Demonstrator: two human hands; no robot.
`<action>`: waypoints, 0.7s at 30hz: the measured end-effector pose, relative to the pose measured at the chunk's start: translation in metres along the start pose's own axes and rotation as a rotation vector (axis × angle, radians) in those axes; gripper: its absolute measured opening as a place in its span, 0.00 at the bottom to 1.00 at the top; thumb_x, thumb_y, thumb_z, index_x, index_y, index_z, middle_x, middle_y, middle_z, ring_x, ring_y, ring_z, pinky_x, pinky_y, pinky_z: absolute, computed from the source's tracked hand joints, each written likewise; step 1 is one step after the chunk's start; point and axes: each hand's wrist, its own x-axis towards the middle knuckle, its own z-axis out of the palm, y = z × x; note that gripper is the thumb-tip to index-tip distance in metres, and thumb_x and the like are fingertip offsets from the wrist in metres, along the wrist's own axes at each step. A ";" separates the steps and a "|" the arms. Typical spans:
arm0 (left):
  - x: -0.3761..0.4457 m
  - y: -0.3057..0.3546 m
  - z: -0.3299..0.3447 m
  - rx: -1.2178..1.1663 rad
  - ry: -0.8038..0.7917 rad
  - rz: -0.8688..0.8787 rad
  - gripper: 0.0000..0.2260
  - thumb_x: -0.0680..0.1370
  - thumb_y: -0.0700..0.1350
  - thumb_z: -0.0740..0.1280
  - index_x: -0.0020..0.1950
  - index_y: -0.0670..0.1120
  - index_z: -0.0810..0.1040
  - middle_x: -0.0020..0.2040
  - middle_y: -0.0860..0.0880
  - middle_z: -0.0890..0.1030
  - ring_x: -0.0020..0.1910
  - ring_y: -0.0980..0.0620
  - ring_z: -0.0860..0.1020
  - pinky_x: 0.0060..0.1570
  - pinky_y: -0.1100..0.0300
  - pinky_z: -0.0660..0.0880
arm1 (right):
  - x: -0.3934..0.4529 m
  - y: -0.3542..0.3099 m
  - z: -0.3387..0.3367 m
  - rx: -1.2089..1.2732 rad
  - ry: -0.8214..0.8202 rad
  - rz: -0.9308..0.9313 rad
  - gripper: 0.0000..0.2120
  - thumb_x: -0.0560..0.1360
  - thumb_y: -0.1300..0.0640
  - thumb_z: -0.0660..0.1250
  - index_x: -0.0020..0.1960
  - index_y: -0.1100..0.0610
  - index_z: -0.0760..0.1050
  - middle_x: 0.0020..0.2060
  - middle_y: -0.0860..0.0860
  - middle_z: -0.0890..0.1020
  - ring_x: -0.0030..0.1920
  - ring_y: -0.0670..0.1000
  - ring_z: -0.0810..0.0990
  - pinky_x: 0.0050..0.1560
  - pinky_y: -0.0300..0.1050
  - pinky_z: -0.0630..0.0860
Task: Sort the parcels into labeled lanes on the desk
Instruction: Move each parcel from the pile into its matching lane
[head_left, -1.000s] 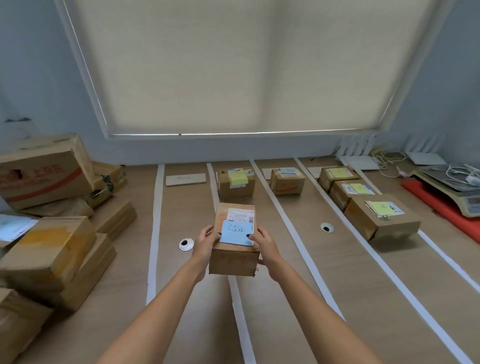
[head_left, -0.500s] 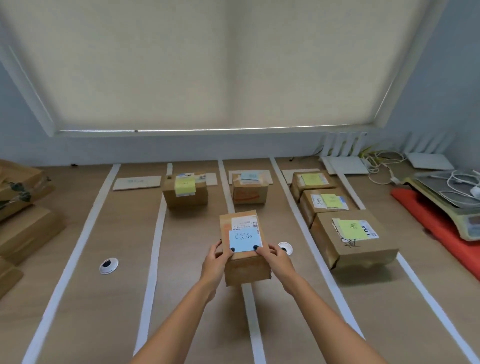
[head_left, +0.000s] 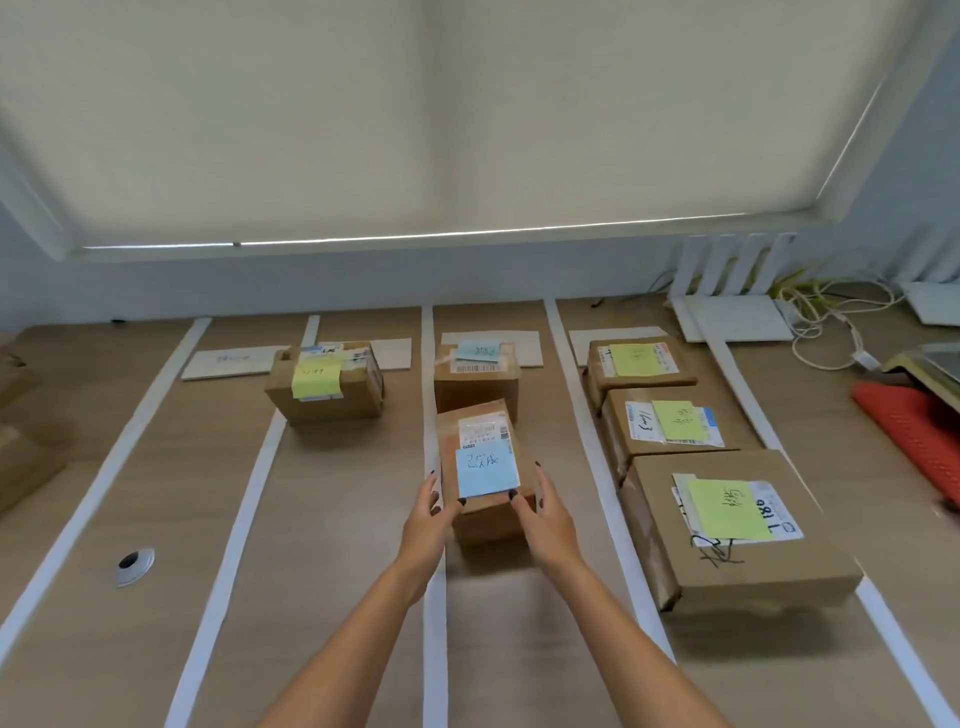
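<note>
White tape strips (head_left: 435, 467) divide our wooden desk (head_left: 322, 519) into lanes below a drawn blind (head_left: 415, 114), each lane headed by a paper label at the far end. We hold a small parcel (head_left: 485, 470) between both hands in the lane third from the left, just in front of a box (head_left: 475, 376) that carries a blue note like ours. Our left hand (head_left: 428, 512) clasps the parcel's left side, thumb curled onto its near top edge; our right hand (head_left: 545, 514) grips the right side the same way, thumb pressing the lower corner of the blue note (head_left: 487, 470). We cannot tell whether the parcel's base already touches the desk, though it sits low and close to it.

The matching blue notes suggest why we bring it here: note colour appears to pair each parcel with its lane. One lane to the left, a box with a yellow note (head_left: 324, 382) stands alone. To the right, three boxes with green notes (head_left: 727, 512) queue from the far end toward us, edges nearly touching, likely packed tight to leave room. A two-handed side grip keeps the note readable and the box square to the tape. Setting it down behind the blue-noted box looks like the step in hand.
</note>
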 end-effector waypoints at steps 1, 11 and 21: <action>0.005 -0.007 0.001 0.007 0.007 -0.031 0.26 0.80 0.47 0.61 0.76 0.54 0.56 0.74 0.47 0.63 0.71 0.47 0.65 0.65 0.52 0.67 | 0.006 0.006 0.002 -0.010 -0.004 0.005 0.28 0.79 0.52 0.62 0.75 0.45 0.55 0.72 0.47 0.65 0.72 0.52 0.63 0.68 0.50 0.67; 0.030 -0.026 -0.001 -0.061 0.048 -0.074 0.20 0.80 0.42 0.57 0.71 0.54 0.64 0.63 0.50 0.74 0.59 0.52 0.72 0.53 0.61 0.72 | 0.033 0.012 0.019 0.049 -0.120 -0.030 0.27 0.78 0.57 0.62 0.72 0.42 0.58 0.68 0.45 0.70 0.64 0.45 0.69 0.61 0.41 0.72; 0.027 -0.014 -0.008 0.066 0.051 -0.083 0.22 0.81 0.44 0.56 0.75 0.51 0.58 0.72 0.47 0.67 0.69 0.46 0.66 0.63 0.54 0.68 | 0.013 0.013 0.019 0.003 -0.125 0.037 0.33 0.77 0.61 0.63 0.75 0.49 0.51 0.72 0.51 0.64 0.71 0.53 0.65 0.66 0.47 0.69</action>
